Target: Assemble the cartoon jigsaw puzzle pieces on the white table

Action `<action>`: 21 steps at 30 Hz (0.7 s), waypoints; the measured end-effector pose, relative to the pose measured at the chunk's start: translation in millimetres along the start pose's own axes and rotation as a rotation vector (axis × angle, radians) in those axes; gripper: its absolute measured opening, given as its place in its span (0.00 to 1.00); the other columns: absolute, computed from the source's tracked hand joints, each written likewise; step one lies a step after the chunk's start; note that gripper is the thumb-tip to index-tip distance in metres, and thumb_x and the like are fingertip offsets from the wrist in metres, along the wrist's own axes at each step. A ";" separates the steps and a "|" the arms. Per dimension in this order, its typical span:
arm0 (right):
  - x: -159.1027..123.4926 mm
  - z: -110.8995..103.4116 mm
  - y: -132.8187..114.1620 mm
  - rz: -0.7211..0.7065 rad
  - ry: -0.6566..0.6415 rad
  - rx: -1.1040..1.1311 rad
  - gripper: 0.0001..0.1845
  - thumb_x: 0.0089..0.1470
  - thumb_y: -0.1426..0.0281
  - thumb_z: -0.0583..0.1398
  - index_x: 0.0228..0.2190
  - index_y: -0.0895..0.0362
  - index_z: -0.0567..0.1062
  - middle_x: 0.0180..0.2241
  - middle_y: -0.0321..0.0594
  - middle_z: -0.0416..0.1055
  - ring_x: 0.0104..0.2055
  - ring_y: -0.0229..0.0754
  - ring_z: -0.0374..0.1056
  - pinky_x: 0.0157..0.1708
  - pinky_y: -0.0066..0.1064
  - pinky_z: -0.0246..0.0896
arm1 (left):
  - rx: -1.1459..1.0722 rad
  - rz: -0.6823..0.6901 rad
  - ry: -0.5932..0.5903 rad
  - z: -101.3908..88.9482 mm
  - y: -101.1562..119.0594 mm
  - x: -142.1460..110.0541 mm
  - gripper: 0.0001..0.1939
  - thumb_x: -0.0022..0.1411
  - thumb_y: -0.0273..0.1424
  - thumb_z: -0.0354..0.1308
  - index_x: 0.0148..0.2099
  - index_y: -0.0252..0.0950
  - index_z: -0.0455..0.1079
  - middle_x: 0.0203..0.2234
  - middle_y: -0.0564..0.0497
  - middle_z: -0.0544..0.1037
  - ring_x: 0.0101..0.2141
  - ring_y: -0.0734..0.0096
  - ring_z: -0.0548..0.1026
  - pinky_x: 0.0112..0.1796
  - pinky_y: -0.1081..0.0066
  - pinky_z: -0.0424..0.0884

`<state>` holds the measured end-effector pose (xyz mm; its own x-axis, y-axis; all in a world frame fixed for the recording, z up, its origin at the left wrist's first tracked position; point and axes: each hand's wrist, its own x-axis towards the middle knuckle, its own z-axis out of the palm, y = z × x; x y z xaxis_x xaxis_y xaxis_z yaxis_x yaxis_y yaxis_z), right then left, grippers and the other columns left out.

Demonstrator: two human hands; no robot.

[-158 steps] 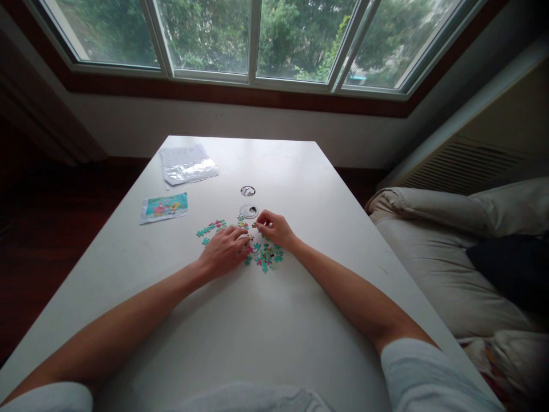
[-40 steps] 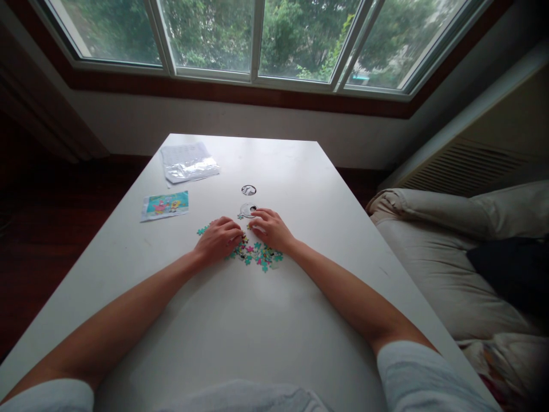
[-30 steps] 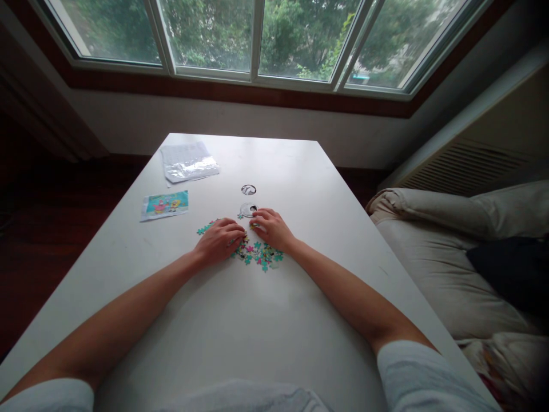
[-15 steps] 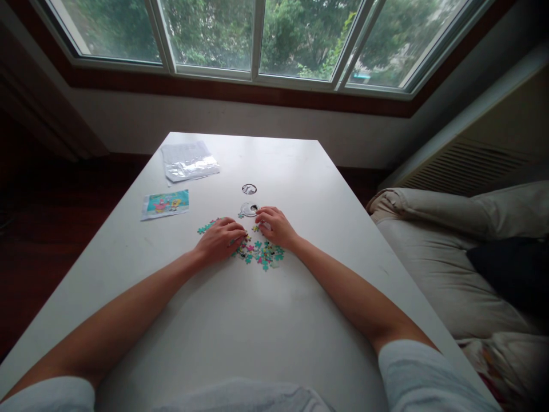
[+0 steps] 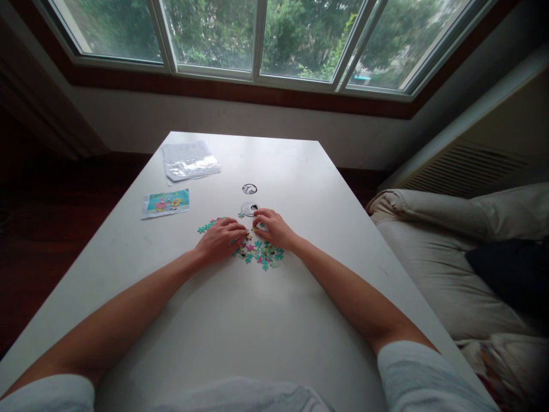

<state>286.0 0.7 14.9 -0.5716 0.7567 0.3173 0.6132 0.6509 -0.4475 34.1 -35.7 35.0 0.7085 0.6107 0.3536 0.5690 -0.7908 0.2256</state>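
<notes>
A loose heap of small jigsaw puzzle pieces (image 5: 265, 255), mostly teal with some pink and yellow, lies on the white table (image 5: 240, 320). My left hand (image 5: 222, 237) rests at the heap's left side, fingers curled together, with a yellowish puzzle piece (image 5: 249, 234) at the fingertips. Just behind the heap is my right hand (image 5: 275, 230), its thumb and fingers apart over a few pieces and partly hiding them. Joined-looking teal pieces (image 5: 206, 226) lie beyond my left hand. A clear round disc (image 5: 247, 210) sits by my right fingertips.
A shiny round piece (image 5: 249, 189) lies farther back. Toward the left are a cartoon picture card (image 5: 166, 203) and a clear plastic bag with papers (image 5: 191, 161). A beige sofa (image 5: 433, 274) stands along the right, and a window (image 5: 257, 77) is beyond the table.
My right hand has shifted slightly left, toward my left hand, and its thumb has come lower. My left hand stays almost where it was.
</notes>
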 end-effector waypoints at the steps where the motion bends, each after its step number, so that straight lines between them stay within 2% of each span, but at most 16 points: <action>1: -0.3 0.3 -0.3 0.001 0.001 -0.006 0.08 0.58 0.67 0.64 0.41 0.51 0.78 0.58 0.44 0.69 0.62 0.52 0.61 0.61 0.49 0.57 | 0.000 0.003 0.001 0.1 -0.1 -0.1 0.13 0.70 0.29 0.54 0.53 0.41 0.76 0.49 0.49 0.80 0.52 0.60 0.72 0.55 0.58 0.68; 16: -0.7 0.9 -6.6 0.069 0.048 -0.044 0.07 0.57 0.68 0.66 0.39 0.52 0.76 0.53 0.45 0.71 0.58 0.51 0.62 0.57 0.45 0.57 | -0.024 0.018 -0.003 0.2 -1.2 -0.3 0.12 0.71 0.30 0.53 0.49 0.42 0.77 0.48 0.51 0.81 0.51 0.61 0.72 0.55 0.58 0.68; 18: 0.0 0.8 -9.0 0.066 0.059 -0.039 0.07 0.56 0.69 0.66 0.38 0.53 0.75 0.49 0.44 0.73 0.54 0.50 0.64 0.55 0.43 0.57 | -0.022 0.017 -0.011 0.2 -1.5 -0.1 0.12 0.71 0.30 0.53 0.50 0.42 0.76 0.49 0.51 0.81 0.52 0.60 0.72 0.55 0.58 0.68; 21: 1.7 0.8 -14.3 0.083 0.047 0.033 0.04 0.56 0.72 0.65 0.35 0.54 0.75 0.35 0.39 0.75 0.43 0.45 0.68 0.49 0.37 0.57 | -0.019 0.017 -0.010 0.3 -1.6 -0.2 0.12 0.70 0.30 0.54 0.51 0.42 0.76 0.49 0.50 0.80 0.52 0.60 0.72 0.55 0.57 0.68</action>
<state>275.8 -7.3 21.3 -0.4934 0.8102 0.3164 0.6384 0.5844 -0.5009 33.1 -34.5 34.2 0.7225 0.5972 0.3483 0.5487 -0.8018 0.2366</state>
